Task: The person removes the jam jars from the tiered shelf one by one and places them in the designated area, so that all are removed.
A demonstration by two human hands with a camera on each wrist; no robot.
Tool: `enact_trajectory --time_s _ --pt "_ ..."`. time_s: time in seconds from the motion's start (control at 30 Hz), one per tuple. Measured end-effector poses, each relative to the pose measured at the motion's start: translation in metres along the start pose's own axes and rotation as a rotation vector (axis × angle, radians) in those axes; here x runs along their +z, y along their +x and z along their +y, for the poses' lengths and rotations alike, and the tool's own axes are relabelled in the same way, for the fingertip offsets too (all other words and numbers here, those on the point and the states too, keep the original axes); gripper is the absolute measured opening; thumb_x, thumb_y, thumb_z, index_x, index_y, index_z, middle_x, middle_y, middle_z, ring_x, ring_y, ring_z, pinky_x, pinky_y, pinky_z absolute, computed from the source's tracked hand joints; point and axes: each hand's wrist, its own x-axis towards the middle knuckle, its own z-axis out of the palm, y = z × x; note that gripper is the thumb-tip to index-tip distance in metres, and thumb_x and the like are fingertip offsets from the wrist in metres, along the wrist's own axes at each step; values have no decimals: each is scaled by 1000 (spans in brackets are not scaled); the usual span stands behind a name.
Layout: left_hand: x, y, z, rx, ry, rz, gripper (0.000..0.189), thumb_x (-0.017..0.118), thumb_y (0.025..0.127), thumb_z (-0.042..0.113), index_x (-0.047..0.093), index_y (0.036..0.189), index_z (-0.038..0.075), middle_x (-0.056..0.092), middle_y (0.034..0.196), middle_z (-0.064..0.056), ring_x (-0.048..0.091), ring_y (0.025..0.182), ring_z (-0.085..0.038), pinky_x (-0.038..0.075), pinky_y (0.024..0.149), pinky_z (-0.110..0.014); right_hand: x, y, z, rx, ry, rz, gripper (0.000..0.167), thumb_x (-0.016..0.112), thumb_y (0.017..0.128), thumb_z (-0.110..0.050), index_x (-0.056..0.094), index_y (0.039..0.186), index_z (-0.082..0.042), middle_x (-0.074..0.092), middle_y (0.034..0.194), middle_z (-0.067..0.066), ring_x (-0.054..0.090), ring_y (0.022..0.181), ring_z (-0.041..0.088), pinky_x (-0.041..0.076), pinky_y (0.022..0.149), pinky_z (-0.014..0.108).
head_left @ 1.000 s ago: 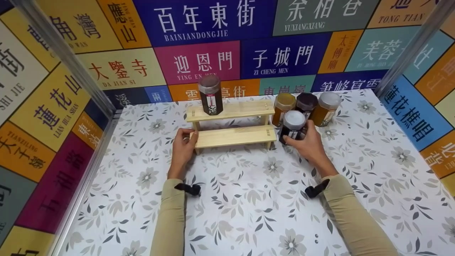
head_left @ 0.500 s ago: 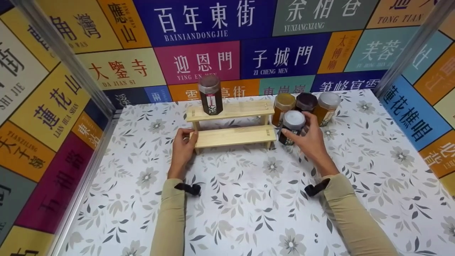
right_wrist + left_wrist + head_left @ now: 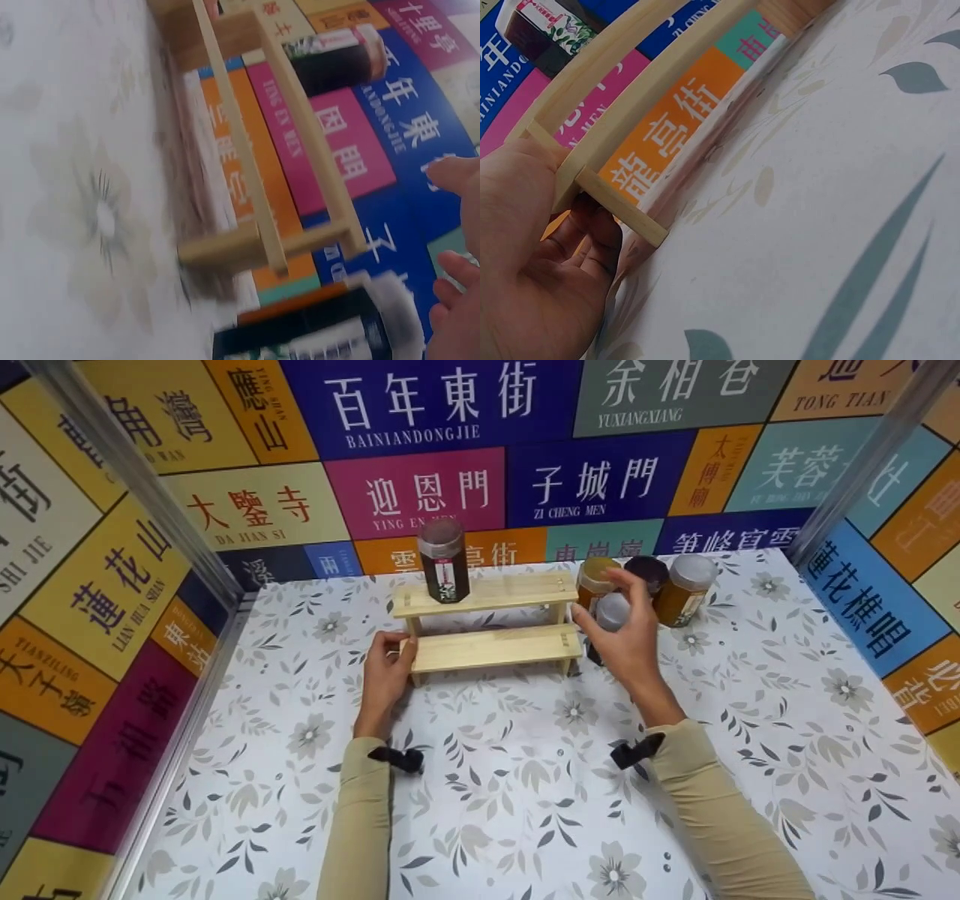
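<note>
In the head view my left hand (image 3: 386, 675) pinches the left end of a two-step wooden rack (image 3: 495, 649), thumb on the lower step. The left wrist view shows my fingers (image 3: 592, 240) curled behind its leg. A dark jar (image 3: 444, 574) stands upright on the upper step. My right hand (image 3: 630, 637) is over a dark white-lidded jar (image 3: 613, 611), fingers spread and apart from it in the right wrist view, where the dark jar (image 3: 315, 334) shows below. Its fingertips lie near a yellow-lidded jar (image 3: 598, 570); whether they touch it I cannot tell.
Behind the right hand stand a dark-lidded jar (image 3: 646, 571) and an amber jar with a whitish lid (image 3: 686, 596). A floral cloth (image 3: 510, 810) covers the table. Colourful sign panels (image 3: 427, 487) wall the back and sides, with metal posts (image 3: 862, 465) at the corners.
My right hand held the front white-lidded jar, which was set down beside the rack. The hand has let go and shifted up and left. The left hand and rack have stayed put.
</note>
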Motion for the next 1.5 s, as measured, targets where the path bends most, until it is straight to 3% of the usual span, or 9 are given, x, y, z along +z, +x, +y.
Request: enact_trajectory --time_s 0.13,0.33,0.5,0.7,0.97,1.2,1.33,1.5 --pt "-1 0 -1 -3 4 -4 27 71 106 22 64 123 1 68 118 -15 64 100 -18 52 79 -20 27 -1 -11 -37 79 -40 59 80 93 4 53 146 8 60 145 27 54 141 42 38 124 60" --pt "-1 2 -2 5 1 4 26 72 106 20 64 122 1 69 118 -16 64 102 -20 52 80 -20 78 3 6 -42 170 -145 64 82 90 6 54 147 5 61 147 23 55 142 39 42 122 60" --pt "0 2 -2 6 -6 -3 24 71 106 18 63 121 1 69 120 -16 64 103 -20 53 81 -20 107 5 6 -1 178 -273 69 85 94 -9 50 153 -2 57 153 12 53 146 30 45 123 49" --pt "1 2 -1 12 -18 5 23 72 105 15 64 120 -1 69 118 -16 63 102 -20 53 81 -21 132 12 -5 61 209 -328 76 84 97 -22 42 159 -10 50 162 7 51 150 28 44 125 45" --pt "0 3 -2 5 -19 -1 25 72 105 20 64 120 1 69 115 -13 62 97 -15 52 79 -21 159 20 -9 114 190 -337 92 87 94 -22 31 166 -11 44 167 16 44 156 34 42 126 48" --pt "-2 2 -1 21 -6 11 26 73 104 20 64 119 0 69 115 -15 62 97 -15 51 78 -19 177 26 -6 114 135 -336 95 87 94 -22 29 167 -8 43 167 16 43 157 28 42 127 45" --pt "-1 1 1 24 9 0 26 72 105 20 64 121 0 68 116 -15 61 99 -18 50 79 -21 183 29 -5 136 84 -302 95 88 93 -29 31 166 -11 48 163 13 50 151 27 46 123 45" --pt "-1 2 0 25 2 -6 27 72 105 21 64 121 0 69 115 -14 62 95 -16 51 79 -21 189 31 -7 168 -56 -238 100 91 88 -43 34 164 -14 54 160 13 61 140 29 52 116 46"
